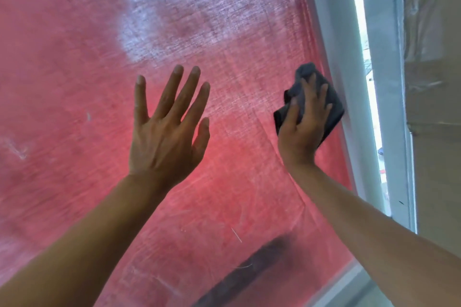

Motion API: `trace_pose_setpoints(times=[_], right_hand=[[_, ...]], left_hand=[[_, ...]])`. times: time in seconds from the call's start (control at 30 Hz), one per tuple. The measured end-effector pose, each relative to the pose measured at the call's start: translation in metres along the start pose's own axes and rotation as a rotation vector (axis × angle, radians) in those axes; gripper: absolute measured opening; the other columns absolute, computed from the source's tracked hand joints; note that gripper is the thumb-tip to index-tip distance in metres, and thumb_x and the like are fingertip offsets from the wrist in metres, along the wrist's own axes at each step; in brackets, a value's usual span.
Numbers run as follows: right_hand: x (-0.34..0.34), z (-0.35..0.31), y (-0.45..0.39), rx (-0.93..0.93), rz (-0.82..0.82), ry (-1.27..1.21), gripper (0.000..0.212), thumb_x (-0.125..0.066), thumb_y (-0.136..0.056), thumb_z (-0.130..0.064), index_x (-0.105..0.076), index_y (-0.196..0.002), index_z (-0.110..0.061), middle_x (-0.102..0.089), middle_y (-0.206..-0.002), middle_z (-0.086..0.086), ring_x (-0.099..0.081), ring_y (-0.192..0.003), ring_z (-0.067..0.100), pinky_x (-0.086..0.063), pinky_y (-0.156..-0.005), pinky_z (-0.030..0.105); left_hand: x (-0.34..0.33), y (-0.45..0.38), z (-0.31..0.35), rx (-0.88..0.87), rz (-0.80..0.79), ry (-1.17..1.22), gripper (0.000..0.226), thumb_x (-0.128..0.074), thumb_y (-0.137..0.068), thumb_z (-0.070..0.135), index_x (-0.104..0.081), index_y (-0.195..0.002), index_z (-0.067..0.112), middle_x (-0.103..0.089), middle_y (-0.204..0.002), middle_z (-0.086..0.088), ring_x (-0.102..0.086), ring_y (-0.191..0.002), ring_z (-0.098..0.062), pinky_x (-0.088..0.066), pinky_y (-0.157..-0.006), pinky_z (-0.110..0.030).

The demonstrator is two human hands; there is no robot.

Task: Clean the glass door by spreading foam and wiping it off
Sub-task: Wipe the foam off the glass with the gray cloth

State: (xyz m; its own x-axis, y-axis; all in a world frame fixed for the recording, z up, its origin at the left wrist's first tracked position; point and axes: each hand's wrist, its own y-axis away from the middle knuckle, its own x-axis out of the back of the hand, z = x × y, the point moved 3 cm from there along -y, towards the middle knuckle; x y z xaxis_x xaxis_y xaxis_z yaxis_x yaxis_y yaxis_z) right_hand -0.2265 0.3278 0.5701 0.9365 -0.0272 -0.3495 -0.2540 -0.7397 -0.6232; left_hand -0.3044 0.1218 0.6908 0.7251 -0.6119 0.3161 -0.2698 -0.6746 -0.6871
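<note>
The large clear glass door pane, backed by a red woven fabric sheet visible through it, fills most of the head view. A whitish, hazy patch of foam residue lies on the glass above and just beyond the fingertips of the left hand.

The left hand is raised flat toward the pane, palm forward, fingers straight and spread apart, thumb out to the side. It holds nothing. Whether the fingertips actually touch the glass cannot be told.

The right hand presses a crumpled dark grey cloth against the glass. Its fingers lie extended and slightly fanned across the cloth's back, with the thumb along the cloth's lower left edge; the cloth bunches out above the fingertips and to both sides of the hand. The cloth's far edge, past the little finger, touches or very nearly touches the white door frame that runs diagonally down the pane's edge.

Beyond the frame, further from the right fingers, a narrow bright gap shows daylight. A dark blurred streak sits low on the pane, below both wrists.
</note>
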Motion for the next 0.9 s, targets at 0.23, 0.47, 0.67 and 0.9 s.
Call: trace_pose_setpoints(times=[0.23,0.47,0.67,0.9], right_hand=[[-0.019,-0.036,0.046,0.517,-0.293,-0.038,0.037,-0.044,-0.106,-0.014,-0.058,-0.139,-0.016,-0.049,-0.154,0.001,-0.026,-0.155,0.024,-0.011,-0.126,0.052],[0.016,0.028,0.044,-0.085,0.049,-0.022,0.049,-0.046,-0.104,-0.007,-0.039,-0.146,-0.030,-0.045,-0.158,0.007,-0.022,-0.153,0.022,-0.011,-0.126,0.059],[-0.015,-0.030,0.076,0.354,-0.237,-0.022,0.040,-0.042,-0.107,-0.020,-0.054,-0.145,-0.017,-0.040,-0.159,-0.003,-0.023,-0.156,0.028,-0.008,-0.126,0.052],[0.011,0.017,0.073,0.121,-0.125,0.011,0.039,-0.040,-0.107,-0.020,-0.053,-0.144,-0.018,-0.040,-0.159,-0.001,-0.021,-0.155,0.020,-0.010,-0.127,0.052]], left_hand=[[-0.002,0.001,-0.001,-0.006,0.037,0.004,0.050,-0.043,-0.108,0.030,-0.045,-0.153,0.011,-0.031,-0.166,-0.007,-0.021,-0.157,-0.027,-0.004,-0.125,-0.065],[0.003,0.002,0.001,-0.007,0.023,0.040,0.049,-0.047,-0.107,0.028,-0.048,-0.152,0.009,-0.032,-0.166,-0.008,-0.023,-0.156,-0.030,-0.010,-0.123,-0.068],[0.002,0.004,0.002,0.000,0.043,0.042,0.048,-0.048,-0.106,0.027,-0.049,-0.151,0.009,-0.033,-0.165,-0.009,-0.023,-0.156,-0.030,-0.010,-0.123,-0.067],[0.002,0.009,0.004,-0.016,0.021,0.053,0.049,-0.048,-0.106,0.028,-0.048,-0.151,0.009,-0.031,-0.166,-0.010,-0.022,-0.156,-0.032,-0.008,-0.124,-0.066]])
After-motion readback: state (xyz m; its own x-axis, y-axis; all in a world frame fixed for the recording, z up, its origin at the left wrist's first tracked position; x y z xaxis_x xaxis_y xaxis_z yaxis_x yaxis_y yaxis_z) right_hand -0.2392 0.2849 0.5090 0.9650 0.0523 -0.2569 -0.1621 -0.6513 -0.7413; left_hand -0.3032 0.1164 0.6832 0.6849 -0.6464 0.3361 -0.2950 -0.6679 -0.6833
